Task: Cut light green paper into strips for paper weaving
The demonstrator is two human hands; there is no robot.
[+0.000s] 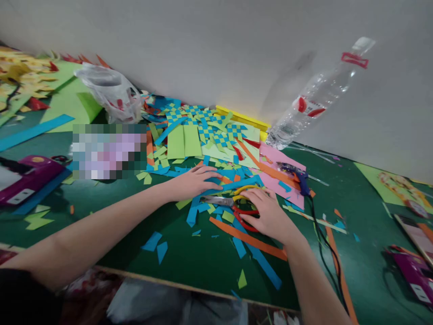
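My left hand [196,183] lies over the scattered paper strips in the middle of the table, palm down, with its fingers stretched out. My right hand [267,212] is closed about the handles of a pair of scissors [219,201] with one yellow and one red grip. Their metal blades point left toward my left hand, just above the scraps. Blue paper strips [241,183] run between the two hands. Below the scissors is an orange paper strip [248,239], crossing a long blue strip [265,266]. Behind my hands are woven green and blue paper pieces [221,135] and folded green paper [184,142].
A plastic bottle [314,101] leans against the wall. To the right lies a purple glue gun [302,180] with a black cord, on pink paper [270,183]. Purple power sockets [34,178] stand at the left and right; a plastic bag [113,92] sits at the back left.
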